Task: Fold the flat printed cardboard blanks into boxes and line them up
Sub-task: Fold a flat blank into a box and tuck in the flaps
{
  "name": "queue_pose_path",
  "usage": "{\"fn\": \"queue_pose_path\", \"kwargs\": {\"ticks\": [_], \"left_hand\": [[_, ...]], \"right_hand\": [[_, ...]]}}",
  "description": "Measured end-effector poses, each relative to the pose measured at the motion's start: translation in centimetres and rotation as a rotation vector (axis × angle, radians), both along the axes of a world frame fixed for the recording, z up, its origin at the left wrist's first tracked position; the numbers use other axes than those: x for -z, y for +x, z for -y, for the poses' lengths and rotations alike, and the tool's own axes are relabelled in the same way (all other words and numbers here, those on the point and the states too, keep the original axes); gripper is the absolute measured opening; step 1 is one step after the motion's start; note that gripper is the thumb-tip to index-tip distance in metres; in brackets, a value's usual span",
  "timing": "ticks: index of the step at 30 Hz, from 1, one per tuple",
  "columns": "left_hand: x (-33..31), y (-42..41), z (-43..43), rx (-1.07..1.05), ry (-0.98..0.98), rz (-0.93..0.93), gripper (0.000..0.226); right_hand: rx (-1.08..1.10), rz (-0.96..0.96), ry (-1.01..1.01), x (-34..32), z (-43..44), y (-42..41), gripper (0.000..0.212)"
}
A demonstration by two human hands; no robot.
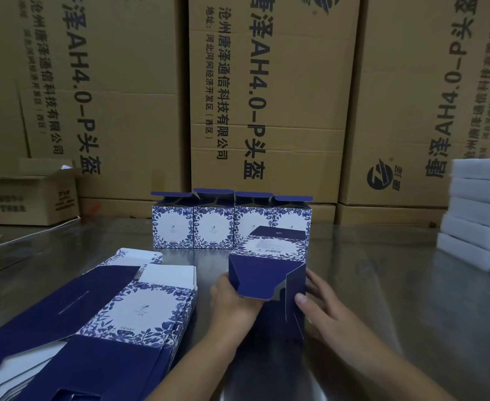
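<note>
**Item in hand: one blue-and-white printed box, part-formed**

- Half-folded box (267, 272): centre of the view, tipped over with its end towards the camera. Dark blue flaps partly folded across that end, one seam gaping. A white panel with a barcode faces up on its far side. It sits between both hands, low over the counter (397, 270); whether it rests on the surface cannot be told.
- Left hand (232, 298): at the box's near left corner, back of the hand up, fingers curled round the lower edge of a flap and hidden beneath it.
- Right hand (324, 309): on the box's right side, thumb pressed flat on the blue side panel, fingers wrapped behind the box.
- Row of four folded boxes (230, 225): standing upright side by side, touching, at the far edge of the counter, top flaps open, floral fronts facing the camera. The rightmost is partly hidden by the held box.
- Stack of flat blanks (128, 308): lying on the counter, left of the hands, floral panel uppermost.
- Brown cartons (267, 96): large, printed, stacked as a wall behind the counter.
- Small open carton (29, 198): far left.
- White foam blocks (481, 215): piled at the right edge.
</note>
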State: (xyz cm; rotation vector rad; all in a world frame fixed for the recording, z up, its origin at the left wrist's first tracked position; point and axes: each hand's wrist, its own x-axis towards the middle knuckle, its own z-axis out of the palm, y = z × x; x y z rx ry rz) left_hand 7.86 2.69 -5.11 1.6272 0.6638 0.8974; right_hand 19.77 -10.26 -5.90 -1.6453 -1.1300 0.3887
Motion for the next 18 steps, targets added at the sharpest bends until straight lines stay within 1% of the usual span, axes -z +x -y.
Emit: {"fn": "queue_pose_path", "kwargs": {"ticks": [1,3,6,7,11,18], "left_hand": [[-0.07,-0.01,0.05,0.015,0.001,0.015,0.076],[-0.04,-0.03,-0.03,0.016,0.005,0.045,0.076],[0.04,-0.12,-0.10,0.040,0.032,0.052,0.055],[0.08,-0.09,-0.18,0.047,0.036,0.049,0.051],[0.47,0.06,-0.74,0.033,-0.006,0.033,0.065],[0.71,0.04,-0.69,0.050,-0.017,0.053,0.051]], "right_hand": [[-0.003,-0.005,-0.001,-0.07,0.04,-0.04,0.095],[-0.002,-0.011,0.004,-0.25,0.15,-0.18,0.094],[0.022,0.011,0.010,-0.53,0.33,-0.39,0.090],[0.021,0.021,0.010,-0.61,0.36,-0.43,0.090],[-0.003,0.048,0.002,-0.67,0.42,-0.43,0.088],[-0.003,0.002,0.028,-0.70,0.40,-0.14,0.083]]}}
